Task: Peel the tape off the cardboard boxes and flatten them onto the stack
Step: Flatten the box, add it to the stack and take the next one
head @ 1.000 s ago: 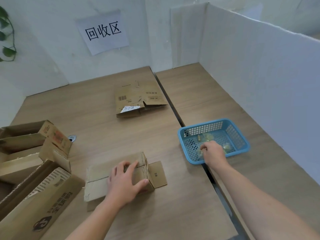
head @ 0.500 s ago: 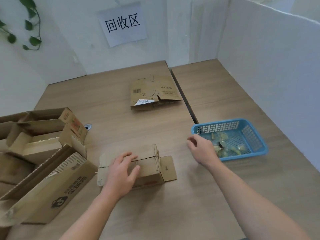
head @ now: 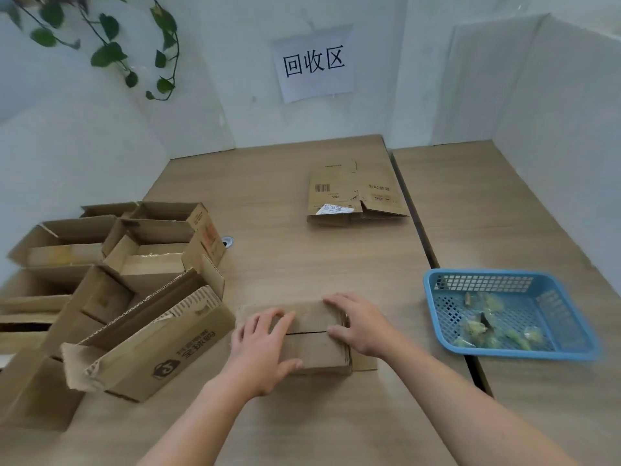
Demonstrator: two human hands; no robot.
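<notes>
A small cardboard box (head: 312,344) lies on the wooden table in front of me, its top flaps closed with a dark seam across the middle. My left hand (head: 260,353) grips its left end, thumb on the front face. My right hand (head: 361,326) rests on its right end, fingers spread over the top. A flap sticks out flat at the box's lower right. Farther back lies the stack of flattened boxes (head: 353,196) with a barcode and a white label.
Several open cardboard boxes (head: 134,280) crowd the table's left side. A blue plastic basket (head: 568,351) with crumpled tape pieces sits at the right, over the gap between two tables. White partition walls close in the back and right.
My right hand left the blue basket and moved left onto the box's right end. My left hand stayed on the box. The view shifted right and up.
</notes>
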